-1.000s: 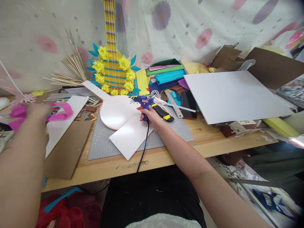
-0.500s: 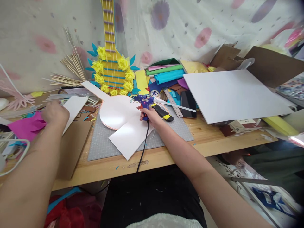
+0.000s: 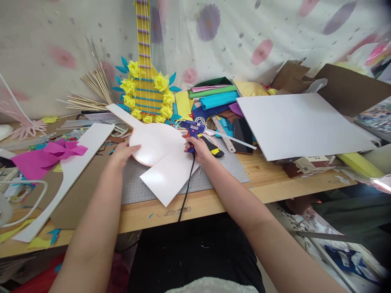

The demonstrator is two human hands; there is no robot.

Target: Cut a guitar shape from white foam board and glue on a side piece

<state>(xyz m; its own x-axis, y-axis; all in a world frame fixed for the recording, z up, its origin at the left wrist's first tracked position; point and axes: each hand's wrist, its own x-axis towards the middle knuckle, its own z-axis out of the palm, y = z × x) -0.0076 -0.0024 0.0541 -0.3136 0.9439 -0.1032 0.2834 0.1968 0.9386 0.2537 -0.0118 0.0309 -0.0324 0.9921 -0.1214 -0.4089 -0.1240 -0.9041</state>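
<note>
My right hand (image 3: 197, 148) is wrapped around the handle of a blue glue gun (image 3: 194, 128), with a long clear glue stick (image 3: 233, 139) jutting from its back and a black cord hanging down. The gun is over the right part of a white guitar-shaped foam board (image 3: 157, 140) lying on the grey cutting mat (image 3: 134, 187). My left hand (image 3: 124, 152) grips that board's left edge, thumb on top and fingers partly hidden. A white square piece (image 3: 166, 179) overlaps the board's lower side. Just right of the gun lies a black and yellow utility knife (image 3: 212, 147).
A yellow paper guitar with flowers (image 3: 148, 95) leans at the back. Magenta paper (image 3: 38, 160), a white curved offcut (image 3: 71, 171) and brown cardboard (image 3: 82, 195) lie left. To the right are a steel ruler (image 3: 224, 136), a phone (image 3: 242, 132) and a large white board (image 3: 299, 126).
My left hand has moved right, from near the magenta paper and white offcut to the guitar-shaped board's left edge. The glue gun in my right hand has shifted slightly right.
</note>
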